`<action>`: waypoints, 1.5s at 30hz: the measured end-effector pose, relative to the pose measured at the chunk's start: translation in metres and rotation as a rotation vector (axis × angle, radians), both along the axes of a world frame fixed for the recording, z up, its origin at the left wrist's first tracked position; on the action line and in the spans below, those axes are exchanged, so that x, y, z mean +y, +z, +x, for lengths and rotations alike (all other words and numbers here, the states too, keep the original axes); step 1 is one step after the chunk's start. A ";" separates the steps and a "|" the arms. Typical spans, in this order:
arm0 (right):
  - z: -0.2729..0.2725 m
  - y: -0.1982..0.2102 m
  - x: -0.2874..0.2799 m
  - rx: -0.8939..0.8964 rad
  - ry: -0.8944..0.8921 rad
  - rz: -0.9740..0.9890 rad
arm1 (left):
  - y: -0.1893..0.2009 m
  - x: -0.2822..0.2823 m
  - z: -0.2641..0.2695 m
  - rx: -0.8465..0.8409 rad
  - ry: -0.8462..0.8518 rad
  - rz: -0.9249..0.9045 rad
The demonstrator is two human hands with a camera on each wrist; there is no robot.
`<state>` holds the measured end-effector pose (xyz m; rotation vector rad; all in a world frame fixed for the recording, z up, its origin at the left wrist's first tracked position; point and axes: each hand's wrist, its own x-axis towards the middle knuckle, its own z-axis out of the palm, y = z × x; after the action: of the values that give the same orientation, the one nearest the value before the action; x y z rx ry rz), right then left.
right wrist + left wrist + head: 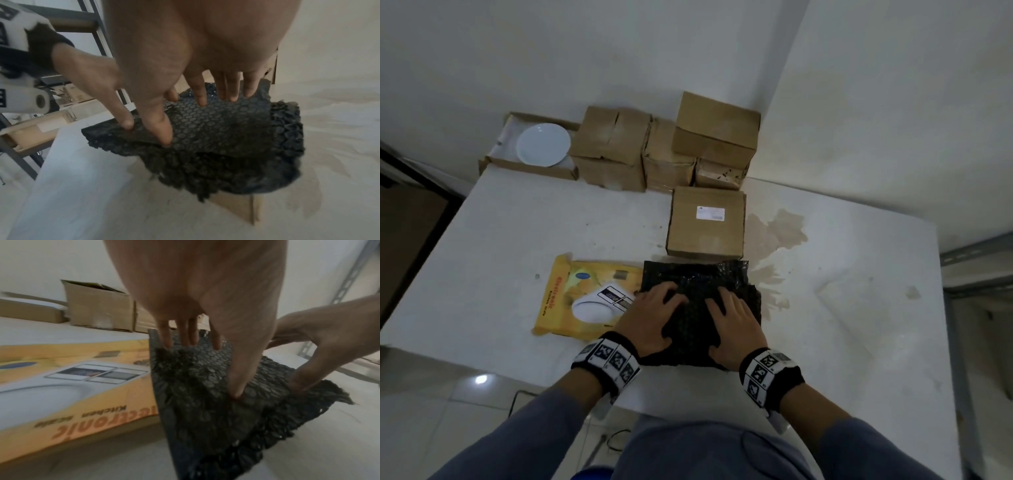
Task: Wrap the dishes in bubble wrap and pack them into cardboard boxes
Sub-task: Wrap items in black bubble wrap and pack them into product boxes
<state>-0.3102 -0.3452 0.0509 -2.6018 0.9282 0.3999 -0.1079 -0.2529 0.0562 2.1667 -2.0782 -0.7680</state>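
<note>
Both hands point(156, 113) on black bubble wrap point(226, 129)

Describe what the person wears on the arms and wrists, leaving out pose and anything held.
Both arms have grey-blue long sleeves. Each wrist carries a black band with white blocks printed with black square marker patterns. The left hand and right hand are bare, with no gloves.

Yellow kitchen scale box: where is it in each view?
Head: yellow kitchen scale box lies left of centre, beside the black bubble wrap.
Left wrist: fills the left half.
Right wrist: not in view.
Shared landmark: the black bubble wrap under both hands.
</note>
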 end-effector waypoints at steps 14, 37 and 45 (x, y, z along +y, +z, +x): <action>0.016 -0.017 -0.008 0.117 -0.228 0.118 | -0.029 -0.021 -0.007 -0.029 -0.005 0.161; 0.022 0.002 -0.028 -0.054 -0.269 0.120 | -0.031 -0.044 -0.016 -0.147 0.007 0.219; 0.024 -0.003 -0.036 -0.105 -0.361 0.206 | -0.034 -0.047 -0.014 -0.100 0.056 0.192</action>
<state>-0.2860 -0.3815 0.0482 -2.1900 1.2193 0.2441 -0.1216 -0.2995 0.0224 2.3984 -2.0563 -0.9051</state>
